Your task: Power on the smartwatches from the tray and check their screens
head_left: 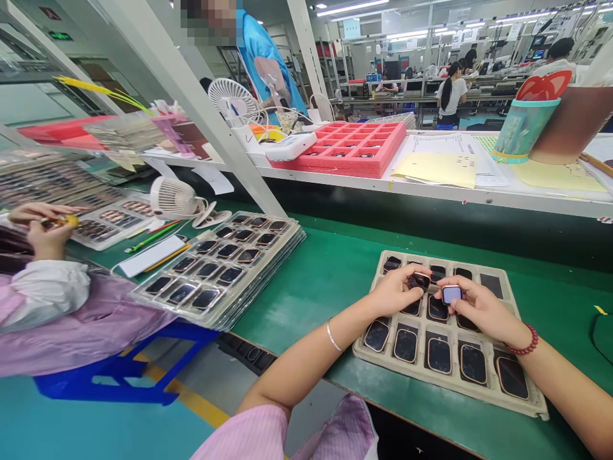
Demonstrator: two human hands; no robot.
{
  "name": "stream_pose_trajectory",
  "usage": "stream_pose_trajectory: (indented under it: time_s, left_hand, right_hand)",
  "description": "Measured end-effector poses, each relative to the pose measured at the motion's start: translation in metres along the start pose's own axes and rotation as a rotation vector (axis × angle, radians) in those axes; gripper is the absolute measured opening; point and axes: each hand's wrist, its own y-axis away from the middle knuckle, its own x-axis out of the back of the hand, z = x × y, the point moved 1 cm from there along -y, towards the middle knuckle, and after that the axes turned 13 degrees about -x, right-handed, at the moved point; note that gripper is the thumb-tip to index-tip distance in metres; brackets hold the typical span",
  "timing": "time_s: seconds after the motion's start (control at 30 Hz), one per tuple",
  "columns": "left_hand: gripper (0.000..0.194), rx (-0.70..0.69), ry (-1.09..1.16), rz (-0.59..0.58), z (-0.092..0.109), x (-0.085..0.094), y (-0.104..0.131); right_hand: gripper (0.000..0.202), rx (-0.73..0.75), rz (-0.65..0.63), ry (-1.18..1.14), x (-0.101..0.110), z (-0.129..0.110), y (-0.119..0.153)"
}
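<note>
Over a beige tray (500,390) of watch faces on the green bench, both my hands hold small square watch faces. My left hand (397,291), with a silver bangle at the wrist, grips a dark-screened watch face (419,282) between thumb and fingers. Just right of it, my right hand (481,310), wearing a red bead bracelet, pinches a watch face with a lit, pale screen (451,294). The two pieces are close together but apart. Dark watch faces with gold rims lie in the tray's pockets, and the slot at the far right corner shows no gold rim.
A stack of clear trays (230,281) with watch faces stands left on the green bench (306,281). A white fan (175,198) and pens are beyond it. Another person's hands (48,233) work at far left. The shelf ahead bears a red foam tray (354,150) and a cup (524,131).
</note>
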Motion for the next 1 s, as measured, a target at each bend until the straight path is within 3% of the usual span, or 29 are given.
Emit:
stream_pose_trajectory:
  time_s: [1.0]
  left_hand:
    - [0.034, 0.016, 0.046, -0.028, -0.0045, -0.0007, 0.0006]
  right_hand:
    - [0.029, -0.004, -0.011, 0.041, 0.0002, 0.0001, -0.0013]
